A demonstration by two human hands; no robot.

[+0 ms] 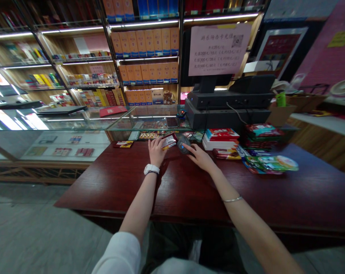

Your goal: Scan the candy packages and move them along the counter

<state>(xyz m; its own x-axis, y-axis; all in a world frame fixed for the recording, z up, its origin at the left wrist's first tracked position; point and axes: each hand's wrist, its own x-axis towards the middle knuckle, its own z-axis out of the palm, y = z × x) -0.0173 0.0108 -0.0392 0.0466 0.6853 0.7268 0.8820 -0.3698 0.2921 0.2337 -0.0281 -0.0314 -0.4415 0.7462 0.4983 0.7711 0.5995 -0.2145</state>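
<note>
Forearms (144, 198) outstretched; left hand (157, 151) fingers (160, 143) pinch pack (169, 141) beside scanner (183, 145).

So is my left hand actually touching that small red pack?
Touching. The head view shows the left hand closed around the near end of the red pack, with no gap between them.

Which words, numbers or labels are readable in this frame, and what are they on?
Nothing reads surely.
Paper sign on the monitor's back: Chinese lines and a QR code, too blurred to quote.
Pack in the left hand: print too small.
Shelf boxes: blurred.
Snack packets on the table: blurred.
</note>
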